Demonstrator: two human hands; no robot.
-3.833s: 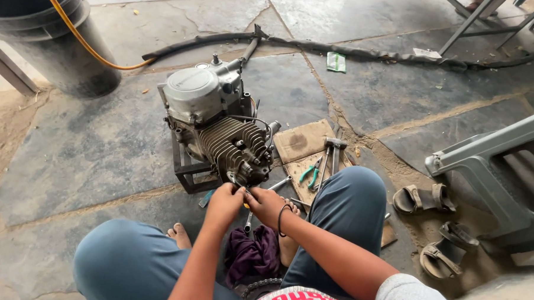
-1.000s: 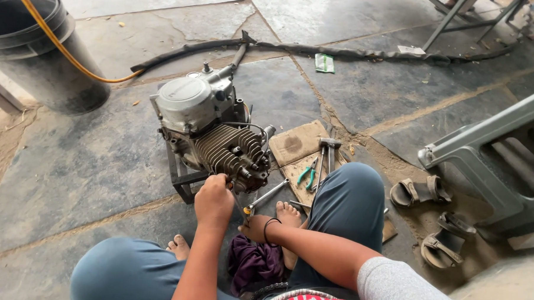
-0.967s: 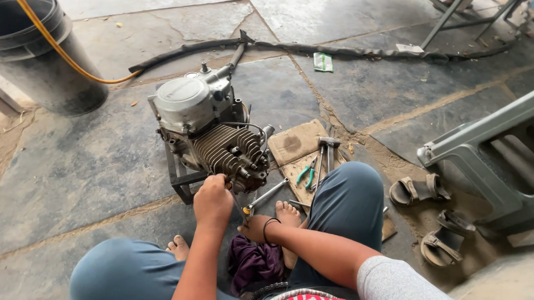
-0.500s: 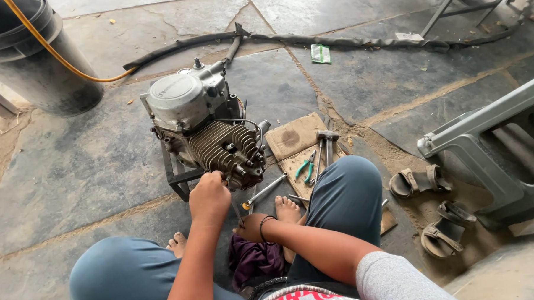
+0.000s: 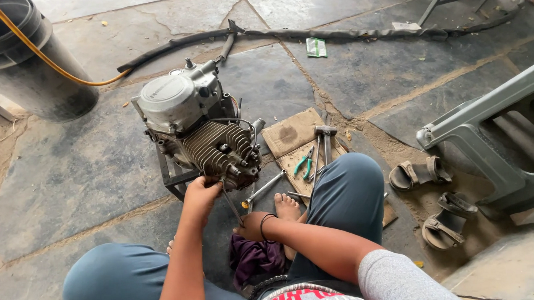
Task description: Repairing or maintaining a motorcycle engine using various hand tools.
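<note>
**Hands at the cylinder end of the engine**

Your left hand (image 5: 200, 194) is closed against the lower edge of the finned engine (image 5: 204, 137), fingers curled at its studs. Your right hand (image 5: 250, 226) sits lower, gripping the end of a thin rod (image 5: 230, 201) that slants up to the cylinder. The engine rests on a metal stand (image 5: 172, 177) on the stone floor. Pliers (image 5: 303, 162), a hammer (image 5: 324, 141) and a screwdriver (image 5: 261, 191) lie beside your knee; the work looks mid-way, fasteners apparently not yet all dealt with.
</note>
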